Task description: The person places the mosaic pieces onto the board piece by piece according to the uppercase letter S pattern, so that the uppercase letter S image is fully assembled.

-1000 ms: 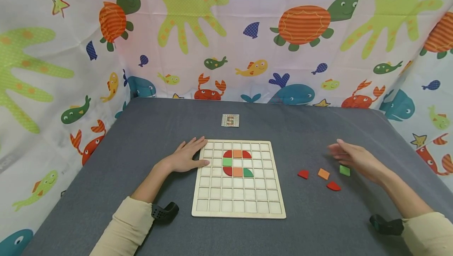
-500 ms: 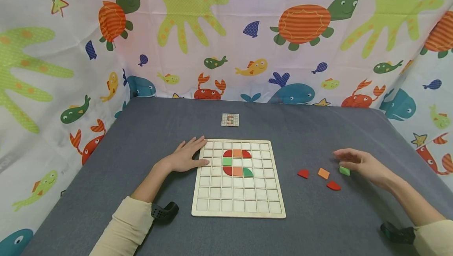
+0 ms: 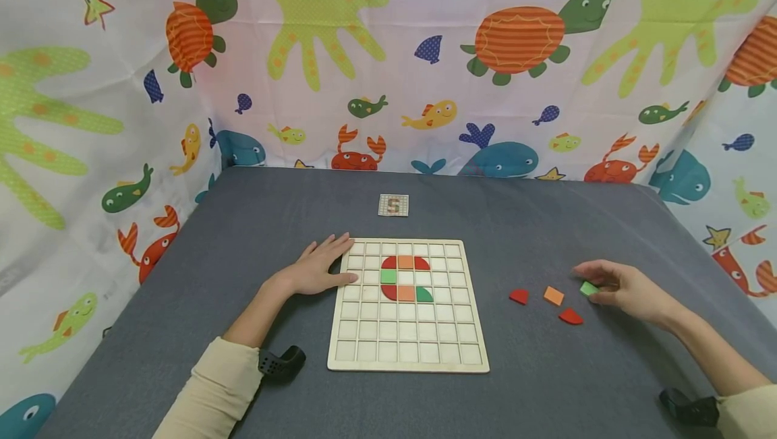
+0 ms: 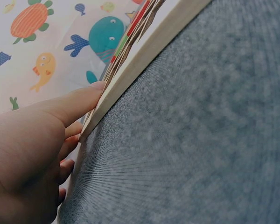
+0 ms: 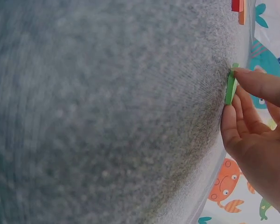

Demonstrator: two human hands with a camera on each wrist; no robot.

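Note:
A wooden grid board (image 3: 408, 355) lies on the grey cloth; red, orange and green pieces fill some of its cells in a curved figure (image 3: 405, 293). Over the board's upper left edge rests my left hand (image 3: 318, 269), fingers extended and thumb on the rim; in the left wrist view its thumb (image 4: 84, 100) touches the board's side (image 4: 126, 79). To the right, my right hand (image 3: 628, 290) pinches a light green square tile (image 3: 588, 288) between thumb and fingers. The right wrist view has this green tile (image 5: 231, 86) tilted, close over the cloth.
Beside the right hand lie an orange square (image 3: 554, 295) and two red quarter-round pieces, one nearer the board (image 3: 519, 297) and one nearer me (image 3: 570, 316). A small pattern card (image 3: 393, 205) lies behind the board. A printed curtain (image 3: 376, 54) borders the table.
My right hand has come down and inward onto the green square tile and now pinches it; the tile has shifted slightly. The left hand stays on the board's edge.

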